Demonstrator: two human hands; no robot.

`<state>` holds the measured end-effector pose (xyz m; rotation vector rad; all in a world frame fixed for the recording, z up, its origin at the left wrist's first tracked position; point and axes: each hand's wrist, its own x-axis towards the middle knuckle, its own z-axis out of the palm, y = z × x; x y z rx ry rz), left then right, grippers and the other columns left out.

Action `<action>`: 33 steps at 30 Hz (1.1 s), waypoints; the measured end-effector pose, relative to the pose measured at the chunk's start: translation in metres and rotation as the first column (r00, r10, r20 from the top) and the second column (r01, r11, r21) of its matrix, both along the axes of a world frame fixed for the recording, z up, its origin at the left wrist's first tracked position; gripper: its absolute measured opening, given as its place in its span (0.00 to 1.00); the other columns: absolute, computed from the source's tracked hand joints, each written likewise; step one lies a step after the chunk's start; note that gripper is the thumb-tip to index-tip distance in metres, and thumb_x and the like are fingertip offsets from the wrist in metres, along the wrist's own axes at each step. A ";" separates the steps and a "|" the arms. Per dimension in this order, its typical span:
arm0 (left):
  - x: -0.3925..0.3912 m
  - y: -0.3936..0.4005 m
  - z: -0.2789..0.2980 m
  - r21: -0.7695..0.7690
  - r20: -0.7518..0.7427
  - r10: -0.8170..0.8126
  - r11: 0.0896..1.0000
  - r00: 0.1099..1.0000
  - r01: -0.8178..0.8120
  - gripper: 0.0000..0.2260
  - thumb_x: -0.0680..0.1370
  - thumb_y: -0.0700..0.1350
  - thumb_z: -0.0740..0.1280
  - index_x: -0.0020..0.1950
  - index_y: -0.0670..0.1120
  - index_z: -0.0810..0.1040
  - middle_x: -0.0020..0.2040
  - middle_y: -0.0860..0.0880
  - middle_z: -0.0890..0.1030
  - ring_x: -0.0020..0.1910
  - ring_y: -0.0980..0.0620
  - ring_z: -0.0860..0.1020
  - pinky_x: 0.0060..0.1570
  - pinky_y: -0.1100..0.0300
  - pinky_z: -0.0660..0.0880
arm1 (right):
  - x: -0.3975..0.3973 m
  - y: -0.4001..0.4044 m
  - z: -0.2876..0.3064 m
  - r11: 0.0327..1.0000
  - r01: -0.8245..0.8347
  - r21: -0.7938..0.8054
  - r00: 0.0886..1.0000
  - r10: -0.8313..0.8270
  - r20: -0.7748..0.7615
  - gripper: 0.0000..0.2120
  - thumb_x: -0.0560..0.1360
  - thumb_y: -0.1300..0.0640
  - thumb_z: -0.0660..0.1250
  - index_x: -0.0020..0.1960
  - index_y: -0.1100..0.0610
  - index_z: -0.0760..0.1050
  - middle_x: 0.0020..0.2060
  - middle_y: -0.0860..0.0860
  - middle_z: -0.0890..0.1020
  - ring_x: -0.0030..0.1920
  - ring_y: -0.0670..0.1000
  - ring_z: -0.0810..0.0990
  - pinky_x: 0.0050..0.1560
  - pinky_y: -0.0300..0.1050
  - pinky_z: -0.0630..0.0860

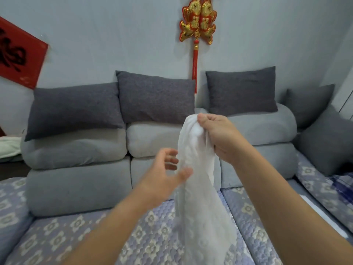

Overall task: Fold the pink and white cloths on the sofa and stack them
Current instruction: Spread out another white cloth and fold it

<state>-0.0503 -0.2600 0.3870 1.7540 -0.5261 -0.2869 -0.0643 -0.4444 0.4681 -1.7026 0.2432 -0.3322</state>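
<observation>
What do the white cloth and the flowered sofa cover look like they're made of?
White cloth: thin, soft fabric, likely sheer or lacy; the cover's pattern shows faintly through it and it drapes limply. Flowered sofa cover: quilted matte textile, probably cotton or polyester; stitched puffy cells show.

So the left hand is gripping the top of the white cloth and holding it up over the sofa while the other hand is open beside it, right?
Not quite: in the head view the right hand grips the top of the white cloth, holding it up over the sofa. The left hand is the open one beside it.
</observation>
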 end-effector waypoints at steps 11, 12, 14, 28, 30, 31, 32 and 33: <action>-0.024 0.026 -0.118 -0.255 -0.889 -0.159 0.951 0.430 -0.176 0.25 0.79 0.68 0.58 0.62 0.55 0.83 0.63 0.48 0.82 0.65 0.42 0.78 0.66 0.40 0.73 | 0.005 0.012 0.021 0.879 0.097 0.467 0.985 -0.152 0.083 0.12 0.84 0.53 0.60 0.58 0.58 0.80 0.42 0.54 0.88 0.42 0.52 0.87 0.42 0.48 0.84; -0.022 0.029 -0.120 -0.258 -0.894 -0.160 0.948 0.419 -0.188 0.24 0.79 0.67 0.60 0.63 0.53 0.83 0.64 0.47 0.82 0.65 0.42 0.78 0.68 0.41 0.72 | 0.005 0.011 0.019 0.866 0.110 0.489 0.982 -0.169 0.079 0.12 0.84 0.54 0.60 0.57 0.58 0.80 0.39 0.54 0.87 0.40 0.51 0.87 0.39 0.47 0.84; -0.019 0.034 -0.123 -0.280 -0.880 -0.165 0.938 0.446 -0.205 0.17 0.80 0.55 0.65 0.61 0.46 0.84 0.61 0.44 0.83 0.59 0.43 0.81 0.63 0.45 0.75 | 0.003 0.009 0.015 0.851 0.124 0.511 0.979 -0.188 0.076 0.12 0.84 0.55 0.60 0.57 0.60 0.80 0.40 0.56 0.87 0.41 0.53 0.87 0.38 0.48 0.84; 0.008 0.080 -0.014 -0.671 -0.557 -0.187 0.675 0.809 -0.306 0.08 0.74 0.42 0.66 0.51 0.46 0.82 0.45 0.46 0.84 0.40 0.51 0.84 0.41 0.56 0.84 | 0.005 -0.025 -0.034 0.952 0.122 -0.280 0.982 -0.156 -0.105 0.23 0.81 0.58 0.62 0.76 0.51 0.66 0.69 0.50 0.73 0.58 0.50 0.79 0.51 0.45 0.77; 0.002 0.060 0.010 -0.617 -0.474 -0.144 0.758 0.869 -0.212 0.10 0.74 0.38 0.67 0.53 0.43 0.81 0.47 0.44 0.84 0.43 0.50 0.83 0.46 0.56 0.83 | -0.015 0.000 -0.052 0.907 -0.123 -0.403 0.986 0.065 -0.154 0.36 0.78 0.59 0.69 0.80 0.47 0.55 0.71 0.45 0.66 0.53 0.44 0.78 0.47 0.35 0.77; -0.001 0.049 0.017 -0.580 -0.443 -0.109 0.792 0.890 -0.191 0.10 0.74 0.36 0.67 0.54 0.41 0.81 0.46 0.43 0.84 0.43 0.49 0.83 0.47 0.56 0.83 | -0.029 0.021 -0.064 0.884 -0.283 -0.373 0.954 0.219 -0.204 0.40 0.76 0.58 0.72 0.81 0.46 0.53 0.71 0.43 0.65 0.58 0.43 0.75 0.49 0.32 0.75; -0.002 0.039 0.021 -0.536 -0.420 -0.068 0.823 0.905 -0.188 0.09 0.76 0.33 0.66 0.53 0.40 0.81 0.45 0.43 0.84 0.42 0.49 0.83 0.46 0.58 0.83 | -0.042 0.043 -0.077 0.841 -0.423 -0.339 0.900 0.345 -0.267 0.43 0.75 0.57 0.74 0.81 0.45 0.52 0.71 0.41 0.65 0.63 0.42 0.72 0.55 0.30 0.72; -0.004 0.031 0.023 -0.493 -0.404 -0.022 0.848 0.914 -0.197 0.07 0.77 0.32 0.66 0.52 0.40 0.81 0.42 0.44 0.84 0.41 0.50 0.83 0.44 0.59 0.83 | -0.053 0.064 -0.092 0.808 -0.489 -0.328 0.867 0.407 -0.289 0.42 0.74 0.57 0.74 0.80 0.46 0.54 0.69 0.38 0.66 0.64 0.39 0.70 0.57 0.27 0.69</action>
